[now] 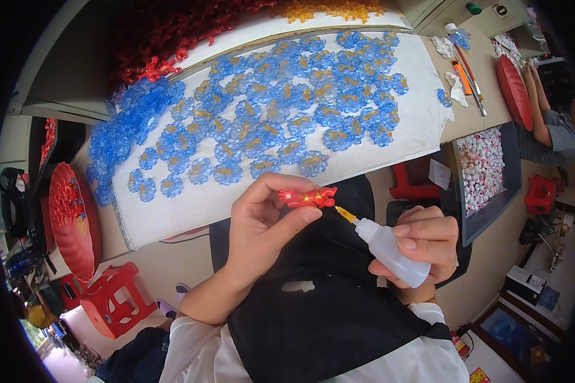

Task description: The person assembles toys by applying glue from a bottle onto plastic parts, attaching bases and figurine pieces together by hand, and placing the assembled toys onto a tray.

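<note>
- So the step in hand looks like gluing: left hand (262,223) is pinched shut on a small red plastic piece (307,197), thumb below and fingertips on top, holding it up over the black apron (319,300) in the lap, near edge of the white board (191,204).
- Right hand (425,246) is wrapped tight around a little white squeeze bottle (391,250), whose yellow nozzle (345,214) points at the right end of the red piece, pretty much touching it.
- My guess for the next move: a gentle squeeze so only a dot comes out, with the left hand keeping the piece dead steady. Too much and it'd run onto the fingers.
- Far side of the board is covered with blue flower-shaped pieces (281,108) with yellowish centres, laid out flat. More red pieces (166,32) are heaped at the far left, and orange ones (329,9) at the far edge.
- Hard to make out: whether any glue is actually out of the tip yet, and the exact shape of the red piece, since fingers cover its left end.
- Another person (549,121) sits far right, partly cut off by the frame edge.
- Fisheye bends everything near the rim, so the stuff on the floor at left is mush.
</note>
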`<state>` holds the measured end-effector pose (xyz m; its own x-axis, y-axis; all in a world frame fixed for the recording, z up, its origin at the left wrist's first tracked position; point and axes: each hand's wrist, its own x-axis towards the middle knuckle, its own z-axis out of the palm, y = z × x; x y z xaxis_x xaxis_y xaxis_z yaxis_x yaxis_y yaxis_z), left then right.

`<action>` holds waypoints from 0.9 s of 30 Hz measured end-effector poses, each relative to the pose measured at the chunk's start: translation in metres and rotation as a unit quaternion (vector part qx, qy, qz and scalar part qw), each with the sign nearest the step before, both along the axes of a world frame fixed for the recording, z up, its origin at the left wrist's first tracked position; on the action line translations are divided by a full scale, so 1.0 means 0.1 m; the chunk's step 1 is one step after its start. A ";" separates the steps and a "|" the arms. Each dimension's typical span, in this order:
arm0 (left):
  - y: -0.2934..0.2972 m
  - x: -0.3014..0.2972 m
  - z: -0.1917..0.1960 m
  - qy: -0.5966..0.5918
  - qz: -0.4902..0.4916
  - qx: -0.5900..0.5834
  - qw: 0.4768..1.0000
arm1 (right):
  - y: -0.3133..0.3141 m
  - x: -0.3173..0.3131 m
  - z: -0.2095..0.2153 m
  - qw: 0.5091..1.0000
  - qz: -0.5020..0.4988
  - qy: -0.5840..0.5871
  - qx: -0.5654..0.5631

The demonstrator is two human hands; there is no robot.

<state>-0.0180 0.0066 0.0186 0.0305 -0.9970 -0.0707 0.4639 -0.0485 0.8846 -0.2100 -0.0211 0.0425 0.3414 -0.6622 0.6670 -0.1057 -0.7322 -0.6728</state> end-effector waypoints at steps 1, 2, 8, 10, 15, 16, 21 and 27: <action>0.00 0.00 0.00 -0.002 0.002 -0.001 1.000 | 0.00 0.00 0.00 1.000 0.000 0.000 0.001; 0.00 0.00 0.01 -0.002 0.002 0.000 1.000 | 0.00 0.00 0.00 1.000 0.001 0.001 0.003; 0.01 0.00 0.00 -0.006 -0.002 0.000 1.000 | -0.01 0.00 -0.01 1.000 0.004 0.017 -0.004; 0.00 -0.01 0.00 0.030 -0.011 0.029 0.999 | -0.02 -0.02 0.00 1.000 0.003 0.029 -0.011; -0.01 0.02 -0.04 0.133 -0.054 0.092 0.985 | -0.03 -0.03 -0.01 1.000 -0.015 -0.016 -0.020; -0.01 0.02 -0.05 0.155 -0.068 0.101 0.980 | -0.03 -0.03 -0.01 1.000 -0.017 -0.015 -0.020; -0.01 0.02 -0.05 0.176 -0.078 0.118 0.974 | -0.03 -0.01 -0.04 0.999 -0.020 0.016 -0.024; -0.02 0.01 -0.05 0.180 -0.085 0.119 0.973 | -0.05 -0.01 -0.06 1.000 -0.006 0.017 -0.022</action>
